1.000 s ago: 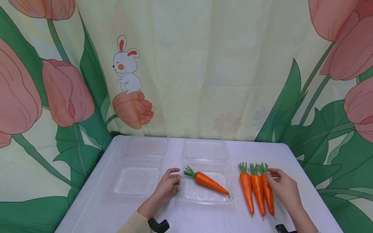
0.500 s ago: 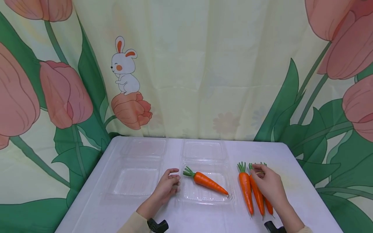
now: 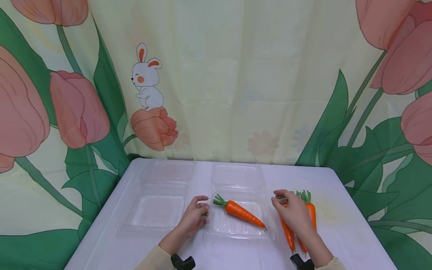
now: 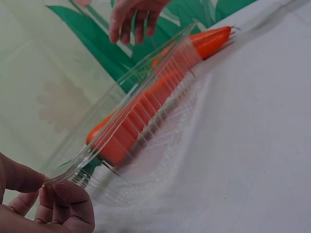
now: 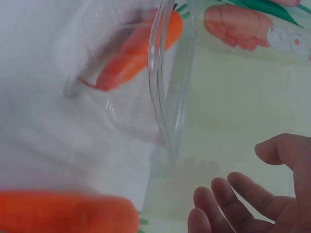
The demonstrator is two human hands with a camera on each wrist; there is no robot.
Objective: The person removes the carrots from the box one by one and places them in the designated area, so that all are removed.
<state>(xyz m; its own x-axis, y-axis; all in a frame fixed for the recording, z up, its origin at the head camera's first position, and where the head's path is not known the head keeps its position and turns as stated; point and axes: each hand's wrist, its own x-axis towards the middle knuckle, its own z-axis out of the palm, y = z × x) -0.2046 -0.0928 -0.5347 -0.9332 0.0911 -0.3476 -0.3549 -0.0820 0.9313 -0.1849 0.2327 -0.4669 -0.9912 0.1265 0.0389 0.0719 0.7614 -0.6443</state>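
Observation:
A clear plastic clamshell box (image 3: 219, 230) lies open in the middle of the table, one orange carrot (image 3: 244, 214) with a green top slanting inside it. My left hand (image 3: 194, 214) pinches the box's left rim between thumb and fingers, as the left wrist view shows. Several carrots lie side by side to the right, among them the leftmost one (image 3: 287, 234) and the rightmost one (image 3: 311, 212). Over them hovers my right hand (image 3: 293, 210), which hides parts of them. In the right wrist view its fingers are spread and hold nothing.
Another clear clamshell box (image 3: 156, 210) stands open on the left. Both lids lie folded back toward the far edge of the white-covered table (image 3: 101, 243). Behind hangs a curtain (image 3: 216, 75) printed with tulips and a rabbit.
My right hand has moved left across the carrots, from the rightmost one to above the leftmost. The left hand and the carrot in the box stay in place.

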